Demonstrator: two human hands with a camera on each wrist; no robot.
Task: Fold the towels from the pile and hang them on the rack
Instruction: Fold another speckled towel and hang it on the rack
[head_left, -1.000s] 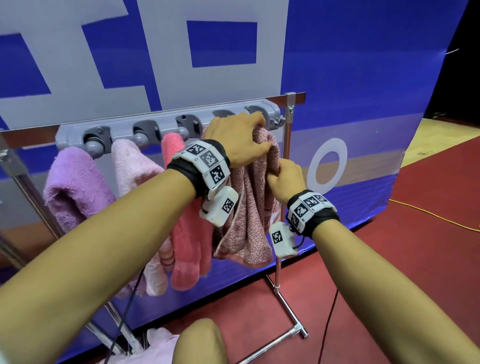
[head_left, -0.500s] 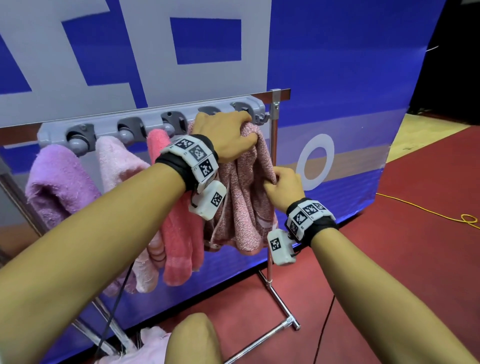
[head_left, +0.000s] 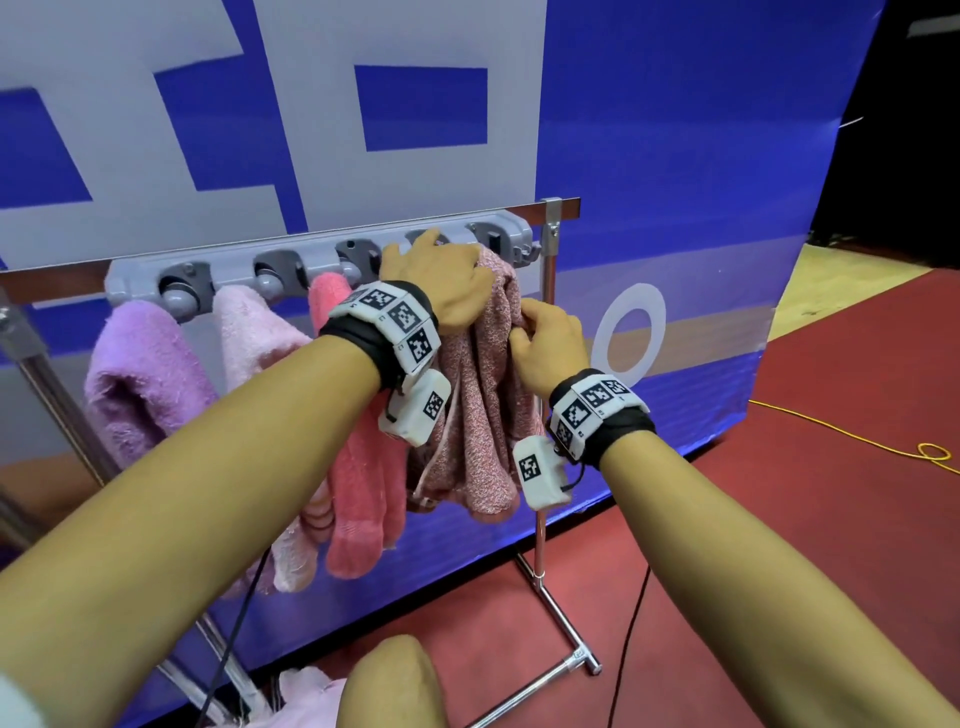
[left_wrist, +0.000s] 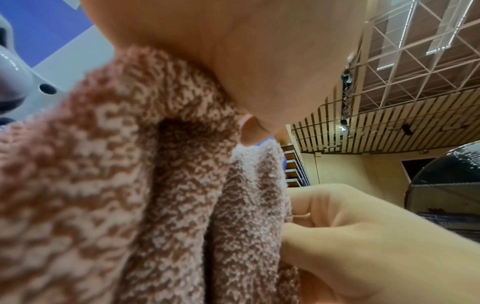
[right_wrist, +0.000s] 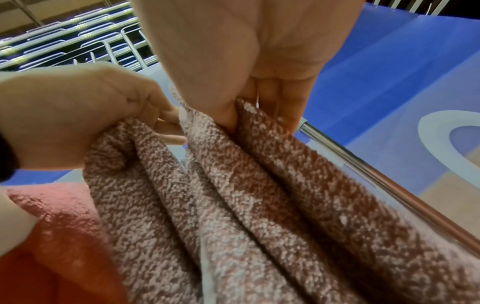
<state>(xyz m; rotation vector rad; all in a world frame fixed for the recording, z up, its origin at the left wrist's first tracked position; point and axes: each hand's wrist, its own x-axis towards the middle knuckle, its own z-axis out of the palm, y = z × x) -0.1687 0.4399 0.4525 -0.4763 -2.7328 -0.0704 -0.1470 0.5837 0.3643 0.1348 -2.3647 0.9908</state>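
Observation:
A mottled brown-pink towel hangs bunched at the right end of the grey holder strip on the metal rack. My left hand grips its top fold up against the strip, fingers curled over the cloth. My right hand pinches the towel's right edge just below, thumb and fingers closed on a fold. In the right wrist view the right hand nips a ridge of the towel, with the left hand bunching cloth beside it. The left wrist view shows the towel close up and the right hand.
A purple towel, a pale pink towel and a coral towel hang to the left. The rack's chrome post stands right of my hands. A blue banner wall is behind. Pale cloth lies by my knee. A yellow cable crosses the red floor.
My right hand has slid up the towel's right edge, closer to the left hand. The left hand stays on the towel's top at the strip.

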